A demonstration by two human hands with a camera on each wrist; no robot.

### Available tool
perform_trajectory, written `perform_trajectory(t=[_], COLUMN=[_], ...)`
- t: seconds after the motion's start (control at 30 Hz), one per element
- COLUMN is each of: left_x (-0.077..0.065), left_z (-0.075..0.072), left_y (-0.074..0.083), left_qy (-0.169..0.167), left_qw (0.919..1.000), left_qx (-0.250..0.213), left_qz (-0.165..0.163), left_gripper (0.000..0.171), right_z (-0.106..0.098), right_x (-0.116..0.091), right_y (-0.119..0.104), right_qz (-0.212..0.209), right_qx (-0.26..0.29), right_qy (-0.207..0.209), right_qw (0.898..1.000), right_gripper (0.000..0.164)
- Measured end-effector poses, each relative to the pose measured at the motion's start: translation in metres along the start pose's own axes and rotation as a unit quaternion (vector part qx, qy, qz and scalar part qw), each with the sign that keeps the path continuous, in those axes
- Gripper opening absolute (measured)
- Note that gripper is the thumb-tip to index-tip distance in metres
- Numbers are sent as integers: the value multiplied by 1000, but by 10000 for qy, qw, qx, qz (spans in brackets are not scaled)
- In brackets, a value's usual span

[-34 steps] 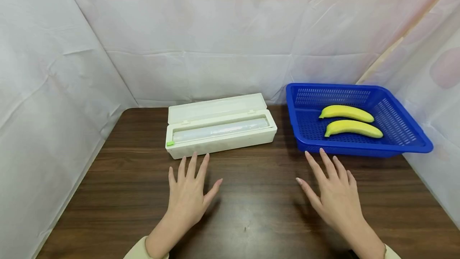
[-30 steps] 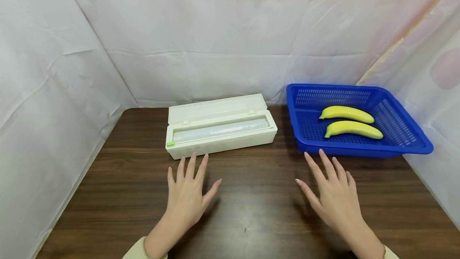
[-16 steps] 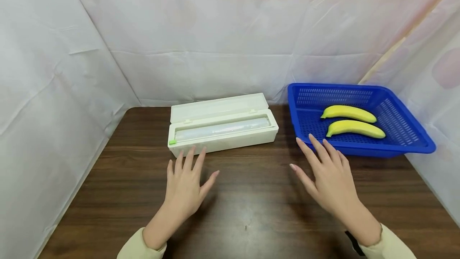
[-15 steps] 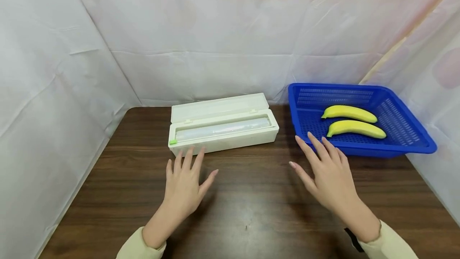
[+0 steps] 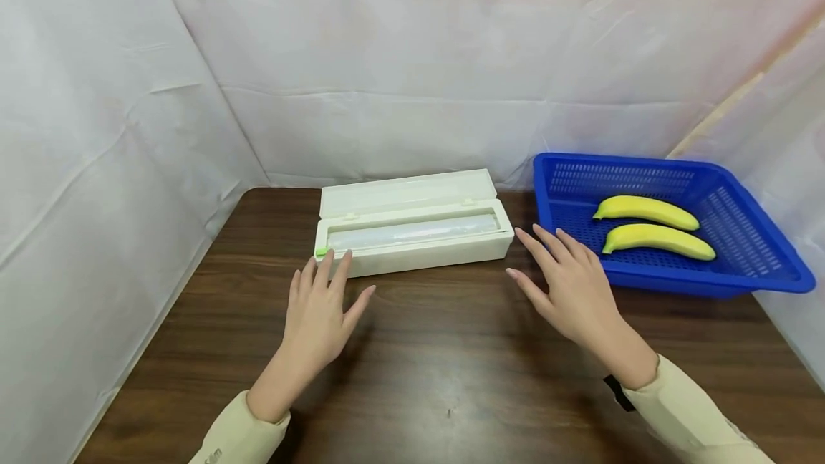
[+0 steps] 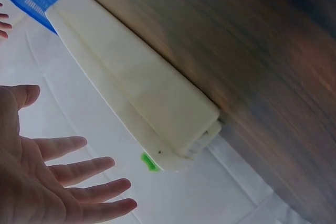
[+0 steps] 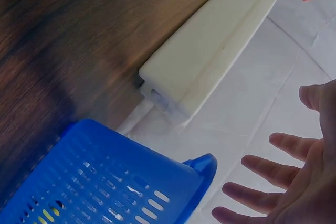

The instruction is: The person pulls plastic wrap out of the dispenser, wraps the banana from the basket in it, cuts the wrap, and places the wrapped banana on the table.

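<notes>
A long white cling film dispenser (image 5: 412, 256) lies on the table with its lid (image 5: 409, 192) raised at the back. Inside it a roll of clear film (image 5: 412, 230) shows, and a green slide cutter (image 5: 321, 252) sits at its left end. My left hand (image 5: 316, 321) hovers before that end, fingers spread, fingertips overlapping the front edge in the head view. Between the dispenser's right end and the blue basket (image 5: 677, 279), my right hand (image 5: 573, 292) is held with straight fingers and holds nothing. Two yellow bananas (image 5: 647, 212) lie in the basket.
The dark wooden table (image 5: 412, 378) carries the dispenser and basket near its back edge. White cloth (image 5: 399, 134) hangs behind and along both sides. A black band (image 5: 619, 392) shows by the right sleeve (image 5: 683, 407).
Both hands have moved forward and to the left, the right one toward the dispenser's right end. The head view has shifted, so dispenser and basket appear slightly farther right.
</notes>
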State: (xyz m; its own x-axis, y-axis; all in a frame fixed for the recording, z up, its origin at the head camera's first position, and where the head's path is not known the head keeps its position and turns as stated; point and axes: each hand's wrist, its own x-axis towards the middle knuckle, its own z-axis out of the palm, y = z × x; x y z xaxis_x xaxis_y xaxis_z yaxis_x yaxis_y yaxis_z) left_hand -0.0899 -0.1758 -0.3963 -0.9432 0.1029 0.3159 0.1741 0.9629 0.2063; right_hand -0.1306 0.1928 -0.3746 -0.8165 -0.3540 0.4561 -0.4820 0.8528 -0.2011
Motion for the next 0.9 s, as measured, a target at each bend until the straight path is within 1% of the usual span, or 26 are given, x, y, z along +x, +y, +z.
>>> perform_trajectory(t=[0.17, 0.3, 0.43, 0.73, 0.9], left_x=[4, 7, 11, 20, 24], left_z=[1, 2, 3, 6, 7], left_y=[-5, -8, -12, -25, -28], left_qy=[-43, -80, -41, -39, -74], left_qw=[10000, 9999, 9999, 9998, 9995], left_qx=[-8, -20, -32, -7, -58], left_qz=[-60, -91, -111, -197, -302], left_gripper=[70, 70, 69, 66, 63], right_z=[6, 11, 15, 21, 25], right_x=[5, 15, 25, 42, 51], right_y=[3, 7, 10, 15, 18], right_qz=[-2, -125, -216, -327, -302], right_qx=[39, 58, 81, 109, 212], right_qy=[-134, -218, -343, -523, -666], right_qw=[9999, 9997, 9991, 9980, 9971], right_gripper=[61, 57, 53, 52, 50])
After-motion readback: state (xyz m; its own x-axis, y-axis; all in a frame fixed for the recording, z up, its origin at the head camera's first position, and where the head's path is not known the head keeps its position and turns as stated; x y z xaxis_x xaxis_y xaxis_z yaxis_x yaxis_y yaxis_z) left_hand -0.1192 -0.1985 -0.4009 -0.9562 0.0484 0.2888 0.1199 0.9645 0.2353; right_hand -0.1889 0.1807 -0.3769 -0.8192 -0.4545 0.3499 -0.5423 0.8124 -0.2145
